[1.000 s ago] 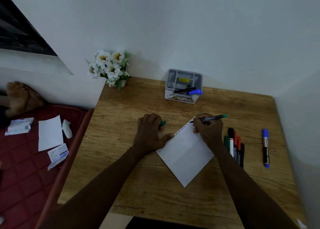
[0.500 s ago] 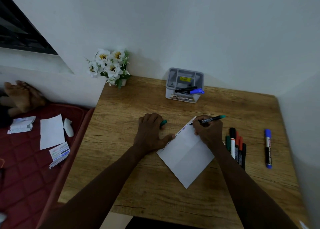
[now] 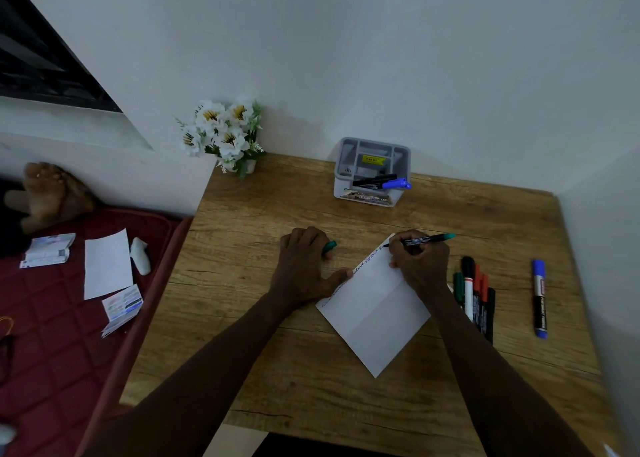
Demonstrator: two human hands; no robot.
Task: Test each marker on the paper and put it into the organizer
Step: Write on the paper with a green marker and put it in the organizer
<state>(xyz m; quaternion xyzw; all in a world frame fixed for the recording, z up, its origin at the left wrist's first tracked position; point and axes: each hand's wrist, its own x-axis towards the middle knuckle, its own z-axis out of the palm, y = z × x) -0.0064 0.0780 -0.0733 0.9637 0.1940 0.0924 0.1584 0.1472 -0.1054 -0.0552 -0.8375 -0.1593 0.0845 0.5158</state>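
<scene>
Our right hand (image 3: 420, 266) grips the green marker (image 3: 427, 239), fingers curled round its barrel, and we hold its tip on the paper (image 3: 377, 321) close to the far corner, at the end of a line of scribbles that runs along the paper's left edge. Our left hand (image 3: 303, 266) lies on the table (image 3: 263, 370) just left of the paper; its fingers curl round the green cap (image 3: 330, 246), whose end sticks out beside the knuckles, and its thumb reaches out and presses on the paper's left edge. We see the paper lying flat, turned like a diamond, one corner toward us. Just right of our right wrist lies a bunch (image 3: 475, 297) of capped markers, side by side and touching, their green, black and red caps pointing away from us. Further right, apart from them, a blue marker (image 3: 539, 299) lies alone, capped. Left of the table we see a red mat (image 3: 52, 352) with a white sheet (image 3: 108, 264) and small packets on it. Beyond the hands, by the wall, stands the grey organizer (image 3: 349, 165); a black marker (image 3: 372, 180) and a blue-capped marker (image 3: 396, 183) lie across its front part. At the table's far left corner stand white flowers (image 3: 221, 134) in a small pot
</scene>
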